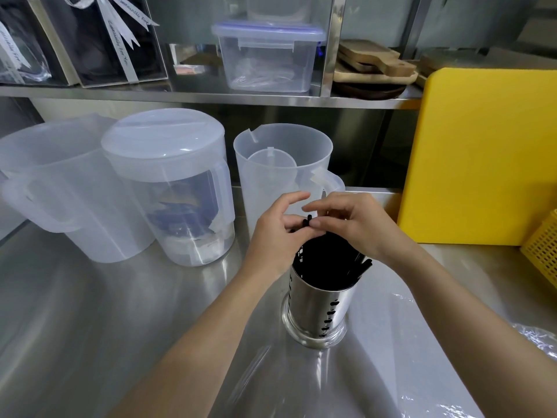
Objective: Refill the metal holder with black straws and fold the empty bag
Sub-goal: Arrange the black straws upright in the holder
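Note:
A perforated metal holder (316,309) stands upright on the steel counter, packed with black straws (328,260). Both hands hover over its mouth. My left hand (277,236) and my right hand (358,224) pinch the tips of a few straws between thumb and fingers, just above the rim. Other straws lean out to the right under my right palm. A clear, crumpled plastic bag (391,357) lies flat on the counter around and in front of the holder, partly under my right forearm.
Three translucent plastic jugs (168,188) stand behind and left of the holder. A yellow cutting board (482,158) leans at the right, with a yellow basket (542,248) beside it. A shelf above holds a lidded plastic box (268,55) and wooden boards (373,64).

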Demonstrator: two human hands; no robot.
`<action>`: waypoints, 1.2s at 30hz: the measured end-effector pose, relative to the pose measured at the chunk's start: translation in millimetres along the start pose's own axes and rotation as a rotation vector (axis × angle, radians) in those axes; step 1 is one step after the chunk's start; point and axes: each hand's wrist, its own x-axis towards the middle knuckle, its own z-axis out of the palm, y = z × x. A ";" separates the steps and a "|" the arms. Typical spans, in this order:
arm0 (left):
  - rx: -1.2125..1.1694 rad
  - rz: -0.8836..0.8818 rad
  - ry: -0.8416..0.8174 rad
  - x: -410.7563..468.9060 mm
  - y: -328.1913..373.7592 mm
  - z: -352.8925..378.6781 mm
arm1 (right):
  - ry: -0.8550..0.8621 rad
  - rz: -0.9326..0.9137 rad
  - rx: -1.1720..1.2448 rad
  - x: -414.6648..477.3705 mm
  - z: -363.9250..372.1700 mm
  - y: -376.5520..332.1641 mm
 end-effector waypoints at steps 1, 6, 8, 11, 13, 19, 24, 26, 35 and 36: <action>0.002 -0.003 0.003 -0.1 -0.6 0.1 | -0.019 -0.006 0.002 0.8 -0.1 -0.2; -0.089 -0.014 -0.001 1.5 -3.4 -2.5 | -0.014 0.025 0.069 1.3 0.0 -0.8; -0.114 -0.017 0.002 2.5 -4.6 -4.2 | -0.038 0.051 0.061 2.7 -2.0 -1.1; -0.150 -0.018 -0.043 1.6 -6.6 -7.9 | -0.094 0.078 0.022 6.6 -5.6 0.1; -0.196 -0.028 -0.076 0.8 -8.7 -10.6 | -0.110 0.085 0.006 7.2 -7.0 1.3; -0.051 -0.038 -0.039 2.0 -10.8 -10.0 | -0.075 0.070 -0.065 5.5 -6.2 4.2; 0.168 0.026 -0.032 7.1 6.6 -15.3 | -0.054 0.053 -0.043 3.4 -7.5 0.2; 0.222 0.054 -0.027 9.4 16.0 -18.2 | -0.036 0.046 -0.016 3.7 -10.9 -2.7; 0.236 0.157 -0.009 14.2 45.4 -16.8 | 0.014 0.001 0.096 2.1 -32.1 -23.6; 0.233 0.156 -0.015 13.1 47.2 -15.2 | 0.002 0.001 0.091 1.6 -33.5 -24.1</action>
